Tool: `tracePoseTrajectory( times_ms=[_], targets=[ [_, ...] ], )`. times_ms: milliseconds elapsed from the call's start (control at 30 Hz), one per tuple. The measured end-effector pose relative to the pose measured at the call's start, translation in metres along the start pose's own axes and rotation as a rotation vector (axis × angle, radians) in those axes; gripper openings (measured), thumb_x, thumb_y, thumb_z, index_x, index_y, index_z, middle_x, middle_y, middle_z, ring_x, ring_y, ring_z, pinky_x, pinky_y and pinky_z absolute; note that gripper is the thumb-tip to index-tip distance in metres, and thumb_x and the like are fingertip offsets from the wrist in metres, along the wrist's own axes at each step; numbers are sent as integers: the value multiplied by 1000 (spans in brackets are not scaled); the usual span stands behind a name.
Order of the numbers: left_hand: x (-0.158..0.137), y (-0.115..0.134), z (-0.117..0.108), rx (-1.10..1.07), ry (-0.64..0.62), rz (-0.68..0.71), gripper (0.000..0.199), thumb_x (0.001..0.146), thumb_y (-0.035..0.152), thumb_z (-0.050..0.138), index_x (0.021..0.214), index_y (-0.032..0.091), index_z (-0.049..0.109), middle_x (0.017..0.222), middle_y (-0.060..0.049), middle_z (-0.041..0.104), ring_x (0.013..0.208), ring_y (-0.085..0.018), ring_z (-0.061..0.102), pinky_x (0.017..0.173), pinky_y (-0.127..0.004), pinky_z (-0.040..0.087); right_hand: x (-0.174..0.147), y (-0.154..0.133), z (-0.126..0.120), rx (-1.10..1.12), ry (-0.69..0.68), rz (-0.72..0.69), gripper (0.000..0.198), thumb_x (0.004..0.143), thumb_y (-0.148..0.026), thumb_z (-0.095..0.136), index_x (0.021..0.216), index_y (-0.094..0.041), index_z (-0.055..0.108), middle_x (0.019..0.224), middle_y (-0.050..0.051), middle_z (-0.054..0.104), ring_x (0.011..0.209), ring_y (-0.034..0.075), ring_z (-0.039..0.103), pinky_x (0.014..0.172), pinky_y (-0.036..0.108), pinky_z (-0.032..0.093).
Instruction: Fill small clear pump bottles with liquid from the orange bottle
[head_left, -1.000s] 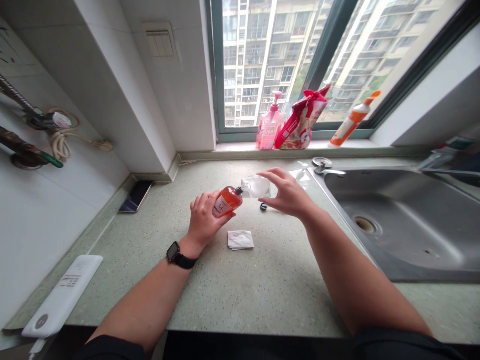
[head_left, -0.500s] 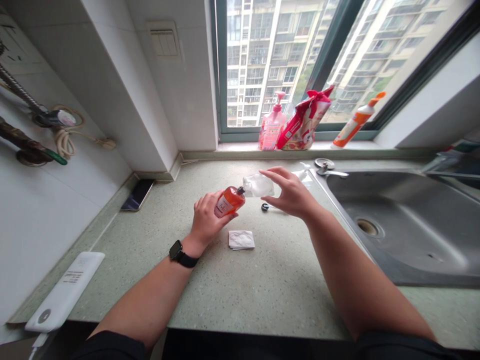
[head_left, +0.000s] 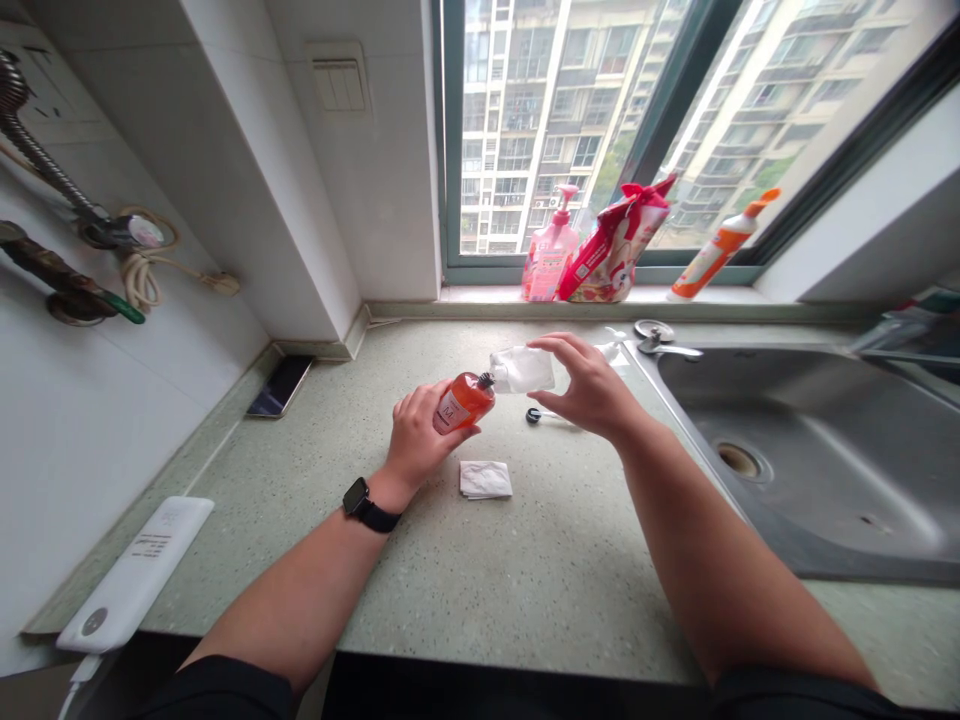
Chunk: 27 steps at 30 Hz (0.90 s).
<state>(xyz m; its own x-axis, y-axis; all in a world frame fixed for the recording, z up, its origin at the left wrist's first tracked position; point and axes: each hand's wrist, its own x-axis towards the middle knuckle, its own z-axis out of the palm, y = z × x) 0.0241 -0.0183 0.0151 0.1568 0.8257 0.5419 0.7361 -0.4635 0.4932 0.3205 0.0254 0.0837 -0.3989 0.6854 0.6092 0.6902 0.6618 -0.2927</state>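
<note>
My left hand (head_left: 421, 430) is wrapped round an orange-red bottle (head_left: 466, 398) with a pale label, its dark threaded neck tilted up to the right. Thumb and fingers of my right hand (head_left: 589, 388) grip the base end of a clear bottle (head_left: 523, 370), which lies nearly level above the counter. The two bottle mouths meet or nearly meet; whether they touch I cannot tell. Below the clear bottle, a black pump cap (head_left: 533, 415) with a pale tube lies on the counter. A folded white tissue (head_left: 485, 479) rests nearer to me.
On the right is a steel sink (head_left: 795, 565) with a tap (head_left: 667, 348). A pink pump bottle (head_left: 550, 258), a red bag (head_left: 619, 250) and an orange-white bottle (head_left: 716, 255) stand on the sill. A phone (head_left: 280, 386) and a white power bank (head_left: 139, 570) lie left. A clear pump (head_left: 613, 345) is behind my right hand.
The whole view has shifted slightly, so everything sits a little further right. Both hands keep their hold on the bottles, which stay mouth to mouth at about the same tilt.
</note>
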Motion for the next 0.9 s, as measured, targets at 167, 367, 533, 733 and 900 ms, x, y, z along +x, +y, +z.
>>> tracePoseTrajectory(
  times_ms=[167, 367, 533, 733, 900],
  targets=[
    [0, 0, 0, -13, -4, 3, 82, 86, 72, 82, 148, 24, 60, 130, -12, 73, 118, -34, 69, 105, -51, 52, 1, -1, -1, 8, -1, -2, 61, 84, -28, 81, 141, -32, 63, 138, 11, 70, 127, 38, 68, 109, 63, 55],
    [0, 0, 0, -40, -8, -4, 81, 87, 73, 81, 149, 26, 60, 132, -12, 72, 119, -34, 69, 107, -52, 51, 1, -3, -1, 7, 13, -7, 59, 84, -26, 80, 141, -33, 63, 138, 11, 70, 127, 39, 68, 110, 65, 54],
    [0, 0, 0, -57, -12, -13, 81, 86, 74, 80, 149, 26, 59, 133, -12, 72, 121, -34, 69, 108, -52, 50, 2, -4, -2, 2, 10, -18, 59, 85, -25, 80, 141, -32, 63, 138, 12, 70, 127, 38, 67, 109, 64, 54],
    [0, 0, 0, -63, -21, -16, 79, 89, 75, 77, 148, 26, 58, 134, -12, 72, 121, -34, 69, 108, -52, 50, 2, -5, -3, -3, 13, -29, 58, 86, -26, 79, 141, -31, 63, 138, 12, 70, 128, 38, 67, 110, 64, 54],
    [1, 1, 0, -75, -19, -17, 79, 89, 73, 78, 148, 25, 59, 133, -12, 72, 121, -34, 69, 108, -51, 51, 2, -6, -4, -6, 10, -18, 58, 86, -26, 78, 142, -32, 63, 139, 12, 69, 130, 38, 66, 112, 65, 53]
  ],
)
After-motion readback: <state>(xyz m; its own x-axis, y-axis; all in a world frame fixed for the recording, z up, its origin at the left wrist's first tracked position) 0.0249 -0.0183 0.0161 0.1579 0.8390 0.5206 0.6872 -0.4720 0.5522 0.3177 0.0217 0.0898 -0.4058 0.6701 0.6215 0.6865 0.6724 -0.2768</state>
